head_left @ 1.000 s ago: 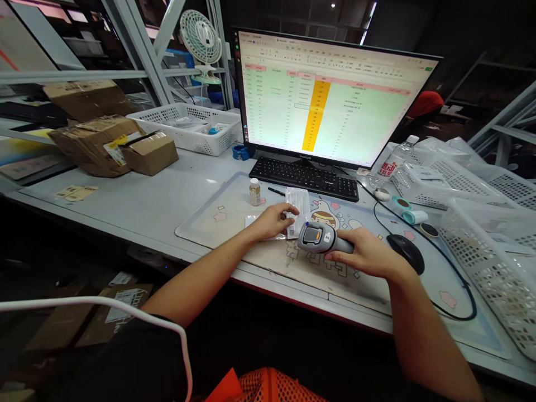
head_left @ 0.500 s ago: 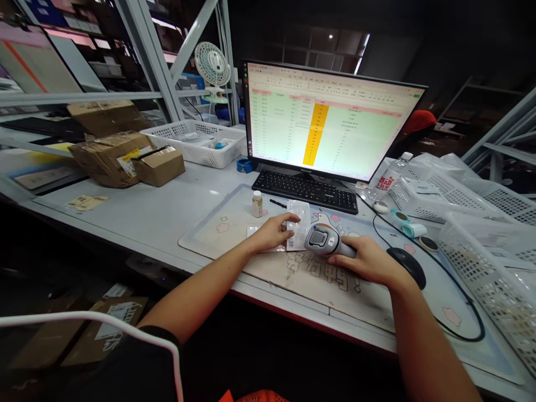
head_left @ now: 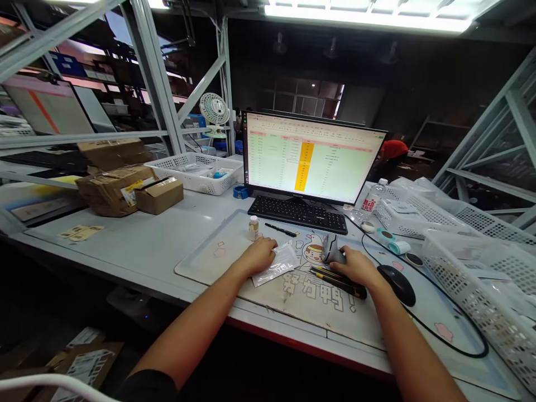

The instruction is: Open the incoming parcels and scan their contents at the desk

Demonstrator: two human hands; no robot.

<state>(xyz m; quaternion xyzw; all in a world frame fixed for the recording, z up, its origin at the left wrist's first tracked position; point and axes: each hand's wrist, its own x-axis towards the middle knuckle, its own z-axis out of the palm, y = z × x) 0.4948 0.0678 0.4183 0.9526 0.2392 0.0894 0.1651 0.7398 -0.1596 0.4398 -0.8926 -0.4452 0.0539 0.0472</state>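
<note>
Had the left hand point(head_left: 260, 255) on a clear plastic packet point(head_left: 278, 267), with fingers curled over its left end. Could not tell whether pinching it or only pressing on it. Saw the packet lying aslant over the patterned mat point(head_left: 209, 262), to the left of the scanner point(head_left: 332, 252). Gripped that grey scanner in the right hand point(head_left: 354, 265), with fingers wrapped about the handle at its right side. Noted black-and-yellow cutters point(head_left: 349, 287) on the mat, just to the near side of the scanner and close by the right hand. Spotted a small white-capped bottle point(head_left: 253, 230) upright to the far side of the left hand, with a black pen point(head_left: 280, 229) to its right. Found a keyboard point(head_left: 295, 214) farther off, before a monitor point(head_left: 272, 162) showing a spreadsheet with an orange column, and a black mouse point(head_left: 397, 286) to the right of the right hand. Made out cardboard boxes point(head_left: 161, 196) at the far left of the bench point(head_left: 138, 262), a white basket point(head_left: 224, 187) near the monitor's left side, and a water bottle point(head_left: 373, 195) beside more perforated baskets point(head_left: 469, 290) at the right.
</note>
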